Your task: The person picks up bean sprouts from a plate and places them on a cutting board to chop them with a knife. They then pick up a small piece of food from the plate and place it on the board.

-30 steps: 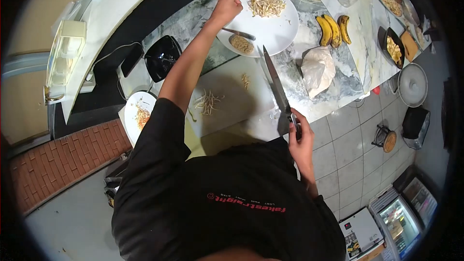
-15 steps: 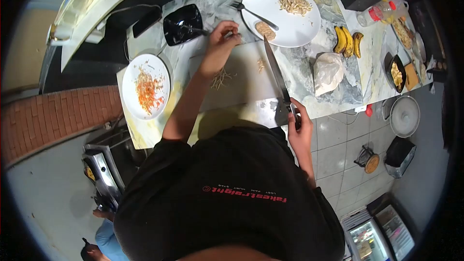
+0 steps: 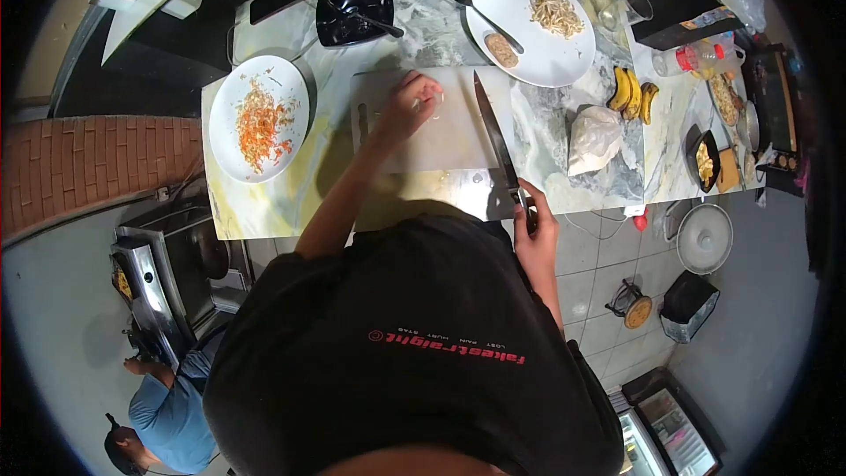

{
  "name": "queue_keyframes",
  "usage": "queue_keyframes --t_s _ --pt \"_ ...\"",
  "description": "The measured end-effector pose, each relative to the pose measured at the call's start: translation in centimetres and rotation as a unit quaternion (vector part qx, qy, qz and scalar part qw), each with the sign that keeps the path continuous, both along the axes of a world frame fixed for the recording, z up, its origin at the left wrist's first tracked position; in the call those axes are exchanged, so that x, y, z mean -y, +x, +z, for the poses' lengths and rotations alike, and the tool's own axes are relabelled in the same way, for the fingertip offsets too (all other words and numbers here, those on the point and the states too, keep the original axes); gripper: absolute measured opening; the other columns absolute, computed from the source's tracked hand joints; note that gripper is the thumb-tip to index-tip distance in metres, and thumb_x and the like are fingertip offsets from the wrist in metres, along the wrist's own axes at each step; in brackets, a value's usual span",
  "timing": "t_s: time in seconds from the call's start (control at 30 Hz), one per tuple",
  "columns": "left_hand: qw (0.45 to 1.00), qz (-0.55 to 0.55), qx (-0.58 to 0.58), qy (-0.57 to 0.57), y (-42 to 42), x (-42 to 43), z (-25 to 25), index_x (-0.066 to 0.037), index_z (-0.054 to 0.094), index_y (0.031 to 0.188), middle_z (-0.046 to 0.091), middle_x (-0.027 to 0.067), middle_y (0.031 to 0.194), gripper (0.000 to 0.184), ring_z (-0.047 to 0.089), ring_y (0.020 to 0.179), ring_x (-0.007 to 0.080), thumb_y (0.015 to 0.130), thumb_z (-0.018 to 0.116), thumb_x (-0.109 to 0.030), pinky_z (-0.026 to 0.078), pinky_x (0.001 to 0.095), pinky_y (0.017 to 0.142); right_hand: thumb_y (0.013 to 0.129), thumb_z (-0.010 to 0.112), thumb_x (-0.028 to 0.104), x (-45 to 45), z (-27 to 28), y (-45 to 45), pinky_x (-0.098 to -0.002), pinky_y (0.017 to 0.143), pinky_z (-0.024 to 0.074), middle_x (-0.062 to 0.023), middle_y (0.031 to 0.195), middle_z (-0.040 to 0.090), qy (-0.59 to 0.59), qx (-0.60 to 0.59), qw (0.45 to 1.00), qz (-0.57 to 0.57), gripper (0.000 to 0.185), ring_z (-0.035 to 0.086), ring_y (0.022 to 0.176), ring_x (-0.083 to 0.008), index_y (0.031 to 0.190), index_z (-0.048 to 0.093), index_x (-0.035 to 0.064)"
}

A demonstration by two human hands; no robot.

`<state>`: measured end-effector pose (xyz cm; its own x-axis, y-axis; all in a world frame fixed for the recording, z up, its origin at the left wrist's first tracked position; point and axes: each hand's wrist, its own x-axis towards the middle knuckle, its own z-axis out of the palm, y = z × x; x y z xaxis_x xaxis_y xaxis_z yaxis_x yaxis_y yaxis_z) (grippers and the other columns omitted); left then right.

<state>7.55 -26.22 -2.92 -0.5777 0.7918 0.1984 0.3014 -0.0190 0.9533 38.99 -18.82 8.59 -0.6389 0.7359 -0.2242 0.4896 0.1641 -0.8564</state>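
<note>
My left hand (image 3: 412,109) is over the white cutting board (image 3: 458,148), fingers curled together around pale bean sprouts (image 3: 439,111), a few strands showing at the fingertips. How many lie inside the hand is hidden. In my right hand (image 3: 536,234) is the dark handle of a long kitchen knife (image 3: 495,134). Its blade points away from me along the board's right side, the tip near the far edge. Beyond the board, a large white plate (image 3: 493,0) carries more bean sprouts (image 3: 555,12), a brown oval piece (image 3: 501,50) and a fork (image 3: 483,13).
On the left stands a white plate (image 3: 222,123) of shredded orange and pale vegetables. A black square dish (image 3: 357,9) with a spoon sits at the back. Bananas (image 3: 627,92) and a crumpled white bag (image 3: 595,139) lie right. A person in blue (image 3: 172,414) is at lower left.
My left hand has come back from beside the large plate to the board, onto the sprouts. The knife stays in my right hand, at the board's right side. The whole view has shifted slightly.
</note>
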Motion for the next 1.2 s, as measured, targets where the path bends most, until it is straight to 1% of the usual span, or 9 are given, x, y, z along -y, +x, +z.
queue_keyframes --t_s 0.07,0.17,0.37,0.47,0.7,0.83,0.9,1.07,1.2 --pt "0.994 -0.026 -0.096 -0.050 -0.2 2.1 1.2 -0.005 0.065 0.103 0.061 0.0093 0.100 0.021 0.063 0.094 0.0222 0.086 0.065 0.005 0.053 0.0328 0.087 0.097 0.056 -0.004 0.0 0.0 -0.1 -0.0377 0.101 0.0498 -0.0225 0.126 0.069 -0.004 0.006 1.000 -0.001 0.037 0.067 0.120 -0.0372 0.133 0.062 0.0014" --pt "0.985 0.012 -0.158 -0.074 -0.2 3.8 1.3 -0.005 0.065 0.104 0.063 0.0123 0.104 0.017 0.065 0.098 0.0283 0.088 0.069 -0.003 0.055 0.0366 0.086 0.096 0.056 -0.004 0.1 -0.3 -0.6 -0.0381 0.101 0.0497 -0.0230 0.127 0.069 -0.012 0.004 1.000 0.003 0.037 0.067 0.120 -0.0372 0.132 0.062 0.0013" --pt "0.950 0.094 -0.276 -0.108 1.3 2.2 1.1 -0.010 0.064 0.098 0.062 0.0082 0.102 0.023 0.059 0.098 0.0327 0.083 0.078 -0.018 0.048 0.0459 0.087 0.096 0.056 -0.004 0.0 -0.1 -1.4 -0.0398 0.101 0.0505 -0.0240 0.127 0.068 0.009 0.006 1.000 0.018 0.037 0.067 0.119 -0.0394 0.133 0.061 0.0012" --pt "0.934 0.113 -0.315 -0.126 3.2 0.5 2.1 -0.011 0.065 0.099 0.062 0.0068 0.103 0.023 0.059 0.100 0.0318 0.083 0.079 -0.020 0.047 0.0448 0.090 0.097 0.055 -0.004 -0.1 0.0 -1.6 -0.0418 0.098 0.0513 -0.0245 0.124 0.068 0.048 0.001 0.998 0.030 0.037 0.067 0.114 -0.0415 0.134 0.061 0.0010" --pt "0.941 0.104 -0.297 -0.128 4.0 -0.7 0.9 -0.009 0.067 0.099 0.065 0.0070 0.099 0.018 0.062 0.099 0.0298 0.086 0.077 -0.015 0.050 0.0420 0.088 0.097 0.055 -0.006 0.5 1.1 -1.7 -0.0464 0.079 0.0529 -0.0214 0.103 0.061 0.085 0.054 0.992 0.071 0.052 0.066 0.086 -0.0396 0.146 0.058 0.0107" --pt "0.951 0.087 -0.267 -0.131 4.3 0.1 1.1 -0.006 0.069 0.103 0.065 0.0089 0.100 0.018 0.062 0.101 0.0312 0.088 0.075 -0.014 0.052 0.0424 0.088 0.094 0.056 -0.008 1.0 1.0 -2.0 -0.0475 0.076 0.0528 -0.0203 0.100 0.060 0.087 0.065 0.991 0.075 0.058 0.066 0.084 -0.0394 0.147 0.057 0.0143" --pt "0.951 0.082 -0.266 -0.133 4.6 0.5 1.5 -0.006 0.070 0.105 0.065 0.0094 0.101 0.019 0.062 0.102 0.0319 0.088 0.075 -0.014 0.053 0.0425 0.088 0.093 0.056 -0.012 1.2 1.2 -2.1 -0.0380 0.079 0.0530 -0.0188 0.099 0.060 0.089 0.076 0.990 0.077 0.060 0.064 0.081 -0.0326 0.147 0.058 0.0138" --pt "0.946 0.076 -0.280 -0.146 5.1 0.8 1.6 -0.006 0.071 0.109 0.064 0.0090 0.106 0.023 0.060 0.106 0.0310 0.088 0.074 -0.016 0.050 0.0440 0.096 0.093 0.056 -0.012 1.2 0.7 -2.2 -0.0387 0.079 0.0535 -0.0190 0.099 0.059 0.107 0.088 0.987 0.086 0.061 0.064 0.079 -0.0331 0.147 0.058 0.0143" --pt "0.945 0.091 -0.281 -0.140 5.3 0.8 1.9 -0.005 0.072 0.110 0.065 0.0092 0.104 0.023 0.062 0.102 0.0311 0.090 0.073 -0.016 0.052 0.0421 0.090 0.092 0.056 -0.012 1.0 0.0 -2.1 -0.0402 0.078 0.0539 -0.0198 0.099 0.059 0.120 0.093 0.984 0.091 0.062 0.065 0.079 -0.0340 0.148 0.058 0.0145"
